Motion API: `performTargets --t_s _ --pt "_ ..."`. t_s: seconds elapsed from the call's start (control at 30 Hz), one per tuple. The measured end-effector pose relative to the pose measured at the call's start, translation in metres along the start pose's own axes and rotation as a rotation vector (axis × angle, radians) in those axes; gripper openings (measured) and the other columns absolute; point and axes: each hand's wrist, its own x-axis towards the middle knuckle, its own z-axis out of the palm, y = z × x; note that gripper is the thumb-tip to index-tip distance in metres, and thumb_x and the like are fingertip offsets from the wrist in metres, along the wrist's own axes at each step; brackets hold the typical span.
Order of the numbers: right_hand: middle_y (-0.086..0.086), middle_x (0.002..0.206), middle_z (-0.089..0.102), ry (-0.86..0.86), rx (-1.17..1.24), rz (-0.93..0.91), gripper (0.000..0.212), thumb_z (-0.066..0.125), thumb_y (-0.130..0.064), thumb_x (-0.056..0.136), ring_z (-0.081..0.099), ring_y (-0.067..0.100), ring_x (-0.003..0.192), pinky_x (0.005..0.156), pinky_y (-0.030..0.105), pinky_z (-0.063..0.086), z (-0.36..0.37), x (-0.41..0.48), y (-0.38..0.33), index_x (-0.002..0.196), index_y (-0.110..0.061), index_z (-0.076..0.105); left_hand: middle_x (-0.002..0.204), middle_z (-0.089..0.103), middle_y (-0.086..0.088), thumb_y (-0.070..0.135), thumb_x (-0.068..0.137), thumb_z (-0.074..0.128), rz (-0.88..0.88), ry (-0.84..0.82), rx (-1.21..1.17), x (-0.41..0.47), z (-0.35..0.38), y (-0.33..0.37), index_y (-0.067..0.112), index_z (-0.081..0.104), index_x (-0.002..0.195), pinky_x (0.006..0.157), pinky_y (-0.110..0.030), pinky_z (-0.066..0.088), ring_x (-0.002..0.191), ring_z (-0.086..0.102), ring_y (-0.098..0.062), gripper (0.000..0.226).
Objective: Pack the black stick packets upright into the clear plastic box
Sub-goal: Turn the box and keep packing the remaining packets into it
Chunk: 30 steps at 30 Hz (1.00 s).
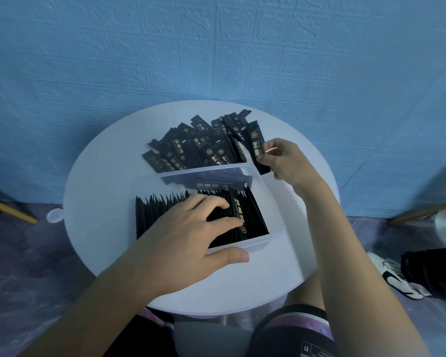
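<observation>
The clear plastic box point(273, 207) stands in the middle of the round white table point(103, 202), with several black stick packets point(160, 215) upright inside it. My left hand point(191, 233) rests on those packets, fingers spread over them and thumb on the box's near wall. Behind the box lies a loose pile of black packets point(191, 148) with gold print. My right hand point(283, 161) is at the box's far right corner and pinches one black stick packet point(256, 145) from the pile's right end.
A blue textured wall rises close behind the table. A wooden chair leg point(13, 211) pokes in at the left, another point(422, 210) at the right. A black and white shoe point(397, 279) sits on the floor at the right. My knees are under the near table edge.
</observation>
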Motion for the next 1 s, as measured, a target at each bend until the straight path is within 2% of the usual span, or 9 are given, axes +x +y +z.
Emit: performTargets --t_s 0.17,0.27,0.3,0.37,0.47,0.6,0.73,0.87,1.0 --pt "-0.010 0.060 0.056 0.064 -0.037 -0.076 0.008 0.060 -0.012 0.095 0.041 0.014 0.055 0.050 0.026 0.035 -0.017 -0.047 -0.032 0.101 -0.012 0.065 0.142 0.049 0.011 0.084 0.090 0.022 -0.001 0.005 -0.022 0.000 0.000 0.000 0.041 0.060 0.136 0.104 -0.029 0.034 0.131 0.041 -0.011 0.074" --pt "-0.009 0.073 0.064 -0.071 -0.170 -0.108 0.005 0.062 -0.018 0.093 0.047 0.009 0.048 0.048 0.026 0.039 -0.012 -0.084 -0.048 0.095 -0.023 0.064 0.142 0.049 0.011 0.084 0.091 0.022 -0.002 -0.005 -0.016 0.001 0.001 0.000 0.041 0.060 0.137 0.106 -0.030 0.035 0.132 0.040 -0.011 0.074" --pt "-0.007 0.080 0.067 -0.136 -0.288 -0.095 0.006 0.063 -0.022 0.092 0.052 0.008 0.052 0.051 0.026 0.043 -0.007 -0.094 -0.050 0.096 -0.026 0.062 0.142 0.049 0.011 0.084 0.091 0.022 0.003 -0.003 -0.010 0.000 0.001 0.000 0.041 0.060 0.137 0.106 -0.030 0.034 0.132 0.040 -0.012 0.073" --pt "-0.005 0.091 0.069 -0.196 -0.617 -0.051 0.013 0.061 -0.031 0.091 0.062 0.018 0.076 0.067 0.033 0.049 0.004 -0.108 -0.052 0.104 -0.031 0.059 0.141 0.051 0.009 0.082 0.092 0.024 0.012 0.006 -0.004 0.000 0.001 0.000 0.040 0.062 0.136 0.104 -0.030 0.035 0.130 0.042 -0.013 0.072" --pt "0.003 0.102 0.067 -0.149 -0.893 -0.032 0.025 0.055 -0.030 0.092 0.059 0.031 0.098 0.082 0.039 0.050 0.020 -0.121 -0.056 0.117 -0.025 0.055 0.141 0.050 0.009 0.082 0.092 0.024 0.015 -0.004 -0.007 0.000 0.000 0.000 0.040 0.062 0.135 0.106 -0.030 0.035 0.130 0.041 -0.012 0.071" --pt "0.006 0.096 0.061 -0.114 -0.971 -0.025 0.028 0.056 -0.026 0.092 0.054 0.033 0.091 0.078 0.038 0.049 0.029 -0.123 -0.059 0.120 -0.022 0.055 0.141 0.049 0.010 0.081 0.092 0.026 0.013 -0.004 -0.011 0.001 0.000 0.000 0.041 0.061 0.135 0.106 -0.032 0.036 0.130 0.042 -0.013 0.068" --pt "0.004 0.094 0.070 -0.147 -0.940 0.002 0.023 0.053 -0.032 0.094 0.064 0.032 0.088 0.084 0.040 0.053 0.028 -0.117 -0.058 0.115 -0.025 0.058 0.141 0.050 0.009 0.080 0.092 0.026 0.014 -0.005 -0.002 0.000 0.000 0.000 0.040 0.061 0.135 0.105 -0.031 0.036 0.130 0.043 -0.013 0.069" --pt "0.004 0.093 0.071 -0.160 -0.888 0.034 0.023 0.053 -0.023 0.091 0.065 0.031 0.079 0.080 0.039 0.057 0.025 -0.112 -0.058 0.110 -0.028 0.063 0.141 0.052 0.007 0.080 0.093 0.027 0.015 -0.002 -0.001 0.001 0.000 -0.001 0.038 0.063 0.135 0.105 -0.033 0.038 0.128 0.045 -0.015 0.070" --pt "0.007 0.085 0.071 -0.168 -0.908 0.048 0.019 0.057 -0.020 0.090 0.065 0.031 0.075 0.077 0.039 0.058 0.025 -0.107 -0.059 0.106 -0.020 0.067 0.141 0.053 0.006 0.080 0.094 0.025 0.023 -0.003 0.008 0.001 0.001 -0.001 0.037 0.062 0.137 0.104 -0.035 0.040 0.129 0.044 -0.014 0.071"
